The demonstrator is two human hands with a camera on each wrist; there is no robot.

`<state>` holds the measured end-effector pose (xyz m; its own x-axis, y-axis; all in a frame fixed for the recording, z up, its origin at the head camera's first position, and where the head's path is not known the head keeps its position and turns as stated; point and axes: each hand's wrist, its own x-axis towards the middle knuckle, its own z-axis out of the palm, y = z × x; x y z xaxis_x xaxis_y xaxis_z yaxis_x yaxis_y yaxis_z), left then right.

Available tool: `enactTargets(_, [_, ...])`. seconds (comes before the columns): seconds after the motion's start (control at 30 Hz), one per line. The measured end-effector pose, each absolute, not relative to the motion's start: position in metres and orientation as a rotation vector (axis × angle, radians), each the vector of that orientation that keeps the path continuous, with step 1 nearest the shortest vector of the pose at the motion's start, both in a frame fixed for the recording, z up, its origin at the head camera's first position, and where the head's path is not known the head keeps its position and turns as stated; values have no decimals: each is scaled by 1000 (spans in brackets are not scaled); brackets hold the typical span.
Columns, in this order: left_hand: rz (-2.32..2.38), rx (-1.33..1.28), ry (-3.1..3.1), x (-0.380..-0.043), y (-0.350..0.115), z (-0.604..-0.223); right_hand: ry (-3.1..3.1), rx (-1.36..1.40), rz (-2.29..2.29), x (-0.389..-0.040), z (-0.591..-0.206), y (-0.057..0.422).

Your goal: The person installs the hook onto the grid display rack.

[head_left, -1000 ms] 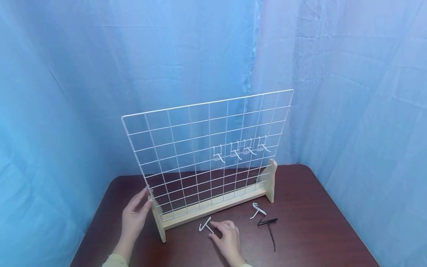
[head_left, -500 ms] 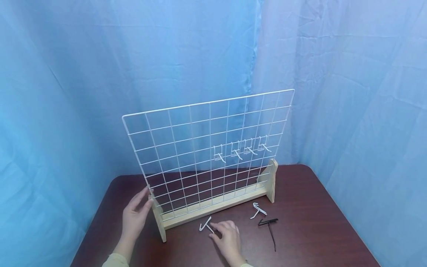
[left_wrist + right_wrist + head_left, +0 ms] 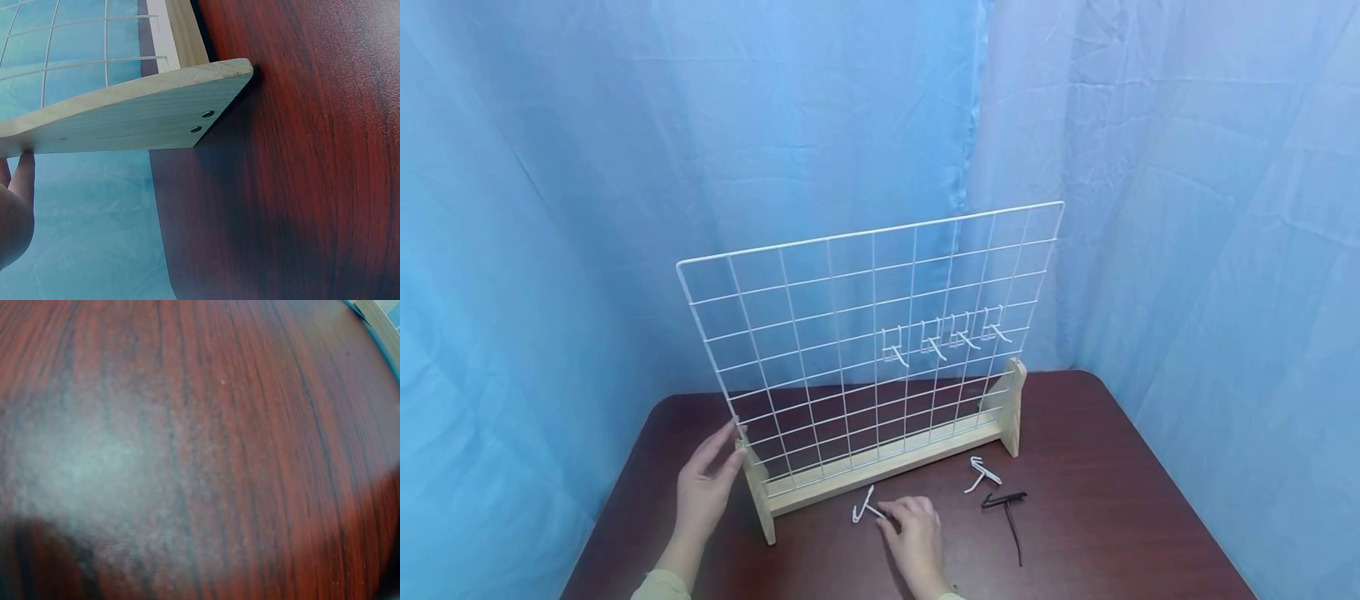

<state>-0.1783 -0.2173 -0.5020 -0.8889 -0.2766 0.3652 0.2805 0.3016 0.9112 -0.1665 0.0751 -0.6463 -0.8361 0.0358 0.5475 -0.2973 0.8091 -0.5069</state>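
A white wire grid panel stands in a pale wooden stand on the table. In the head view my left hand holds the top of the stand's left end piece, beside the grid's edge. The left wrist view shows a fingertip touching that wood. In front of the stand, my right hand pinches the prong of a white display hook between thumb and index finger, the hook's back end pointing left. The right wrist view catches only tabletop, with this hand's grip hidden.
Several white hooks hang in a row on the grid's right half. Right of my right hand lie another white hook and a longer black hook. Blue curtains enclose the dark red wooden table.
The hook at my right hand has turned slightly and shifted a little to the right, along with the fingers. My left hand keeps its place on the stand.
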Motion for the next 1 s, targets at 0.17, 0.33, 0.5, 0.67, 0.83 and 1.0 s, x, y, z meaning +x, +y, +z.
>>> enactTargets(0.17, [-1611, -7, -2126, -172, -211, -489, -2451, 161, 794, -168, -647, 75])
enactTargets(0.33, [-1609, -10, -2138, -176, -215, -497, -2436, 143, 776, -168, -647, 75])
enactTargets(0.5, [-1592, 4, -2144, -168, -208, -482, -2380, 149, 759, -169, -649, 74])
enactTargets(0.67, [-1615, 15, -2121, -173, -213, -492, -2326, 158, 759, -170, -649, 74])
enactTargets(0.83, [-1638, -28, -2087, -178, -218, -503, -2312, 153, 790, -170, -648, 74])
enactTargets(1.0, [-1655, -37, -2067, -179, -218, -505, -2287, 171, 824, -170, -648, 76])
